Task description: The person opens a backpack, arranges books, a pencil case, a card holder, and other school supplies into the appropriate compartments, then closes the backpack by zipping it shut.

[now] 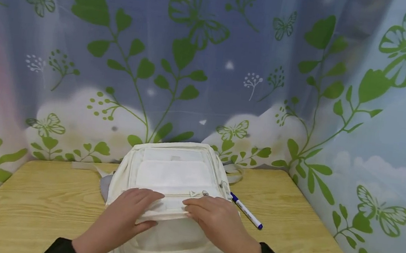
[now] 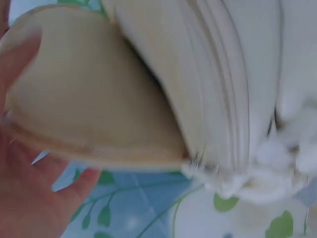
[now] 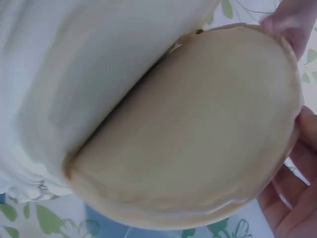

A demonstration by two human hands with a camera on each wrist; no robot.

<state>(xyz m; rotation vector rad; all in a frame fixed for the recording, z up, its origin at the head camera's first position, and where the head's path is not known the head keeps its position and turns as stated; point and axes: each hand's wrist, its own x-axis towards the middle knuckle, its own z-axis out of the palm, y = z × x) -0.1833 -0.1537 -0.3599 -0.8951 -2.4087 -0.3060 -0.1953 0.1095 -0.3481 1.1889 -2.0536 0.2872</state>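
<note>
A cream-white backpack (image 1: 173, 173) lies on the wooden table, its zipped front pocket facing up. Its rounded top flap is folded back, and both wrist views show the beige inner face of the flap (image 3: 198, 134). My left hand (image 1: 129, 208) grips the flap's edge on the left, thumb on the near side and fingers over the far one. On the right, my right hand (image 1: 215, 219) holds the same edge, close to a zipper pull (image 1: 205, 193). A dark gap runs along the flap's base; the bag's inside is hidden.
A white marker (image 1: 247, 212) with a blue cap lies on the table (image 1: 306, 238) just right of the backpack. Straps (image 1: 234, 174) stick out behind it on both sides. A curtain (image 1: 208, 81) printed with leaves and butterflies hangs round the back and sides.
</note>
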